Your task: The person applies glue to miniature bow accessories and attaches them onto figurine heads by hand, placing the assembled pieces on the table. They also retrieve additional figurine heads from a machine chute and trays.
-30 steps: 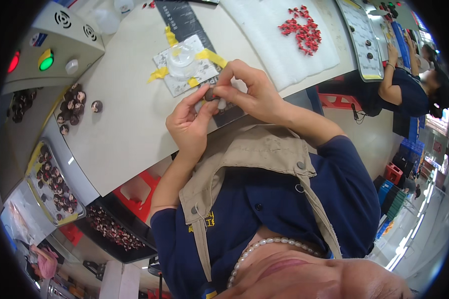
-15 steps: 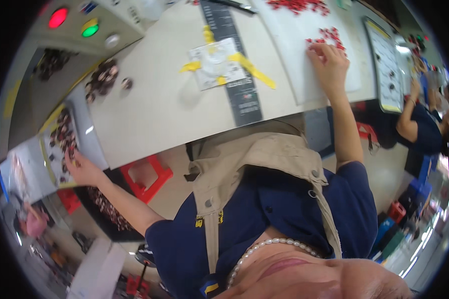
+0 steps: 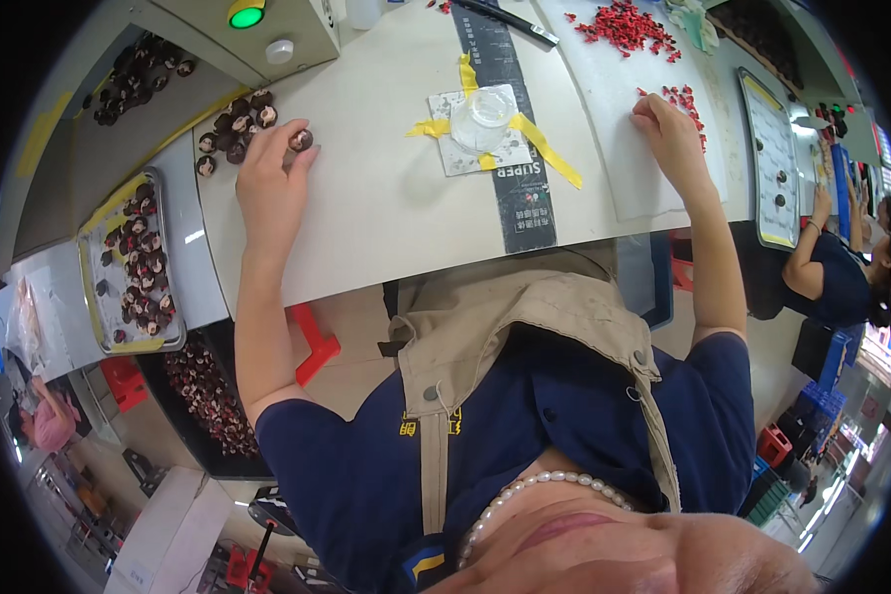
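- L hand (image 3: 270, 170) over far-L part of tabletop (image 3: 366, 223), thumb & index on either side of dark ball (image 3: 300, 141); can't tell if fingers are clenched on it or only touching
- Dark ball: small, round, deep brown w/ a paler patch; sits just R of ball pile (image 3: 238, 126), partly hidden by hand, finer detail too small to read
- Ball pile: same sort of brown rounds, several w/ pale pinkish patches like tiny faces under dark hair, turned diff ways, bunched close tog
- R hand (image 3: 666, 137) low over white sheet (image 3: 648, 188), fingers bent & drawn tog at tips, right by red pieces (image 3: 685, 99); can't tell if they're grasping one
- Red pieces: tiny, bright red w/ dark bits, irregular, loosely scattered; bigger red heap (image 3: 624, 28) farther up same sheet
- B/w hands: clear round dish (image 3: 483, 111) on speckled square plate (image 3: 449, 158), yellow tape (image 3: 556, 163) strips at its edges, plate partly over black strip (image 3: 528, 226) w/ pale print
- Far L, beside tabletop: metal tray (image 3: 175, 297) w/ yellow-taped edges, holding brown-&-red pieces (image 3: 144, 282), some w/ pale patches
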Available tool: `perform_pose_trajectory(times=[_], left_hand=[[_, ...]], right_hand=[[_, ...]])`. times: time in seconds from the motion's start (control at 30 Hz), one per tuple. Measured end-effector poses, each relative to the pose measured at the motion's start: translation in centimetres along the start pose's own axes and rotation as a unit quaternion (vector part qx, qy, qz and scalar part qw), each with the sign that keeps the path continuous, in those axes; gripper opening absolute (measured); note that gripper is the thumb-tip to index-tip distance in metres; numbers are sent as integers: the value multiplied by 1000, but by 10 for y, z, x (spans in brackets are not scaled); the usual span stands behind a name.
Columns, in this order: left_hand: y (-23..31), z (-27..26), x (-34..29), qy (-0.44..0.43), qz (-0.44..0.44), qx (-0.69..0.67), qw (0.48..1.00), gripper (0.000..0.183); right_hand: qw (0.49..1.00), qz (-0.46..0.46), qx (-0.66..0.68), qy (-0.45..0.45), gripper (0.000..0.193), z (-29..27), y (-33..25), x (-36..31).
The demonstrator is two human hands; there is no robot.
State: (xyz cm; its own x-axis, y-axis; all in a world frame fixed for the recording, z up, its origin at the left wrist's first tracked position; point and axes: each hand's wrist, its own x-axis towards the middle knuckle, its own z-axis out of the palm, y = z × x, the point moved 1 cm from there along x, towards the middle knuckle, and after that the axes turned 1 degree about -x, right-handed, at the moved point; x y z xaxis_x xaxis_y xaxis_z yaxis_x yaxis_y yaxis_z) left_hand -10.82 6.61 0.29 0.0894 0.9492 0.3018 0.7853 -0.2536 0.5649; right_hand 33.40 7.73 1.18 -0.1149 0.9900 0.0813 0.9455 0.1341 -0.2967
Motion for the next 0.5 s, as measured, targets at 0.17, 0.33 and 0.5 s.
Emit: perform_pose_trajectory(times=[0.17, 0.33, 0.5], left_hand=[[39, 10, -21, -19, -169, -487, 856, 28], [66, 33, -45, -91, -254, -677, 684, 30], [91, 66, -61, -119, -265, -717, 633, 30]], right_hand=[[949, 77, 305, 23, 18, -3, -1, -3], [838, 74, 539, -48, 18, 7, -36, -11], [758, 66, 638, -118, 14, 15, -88, -16]])
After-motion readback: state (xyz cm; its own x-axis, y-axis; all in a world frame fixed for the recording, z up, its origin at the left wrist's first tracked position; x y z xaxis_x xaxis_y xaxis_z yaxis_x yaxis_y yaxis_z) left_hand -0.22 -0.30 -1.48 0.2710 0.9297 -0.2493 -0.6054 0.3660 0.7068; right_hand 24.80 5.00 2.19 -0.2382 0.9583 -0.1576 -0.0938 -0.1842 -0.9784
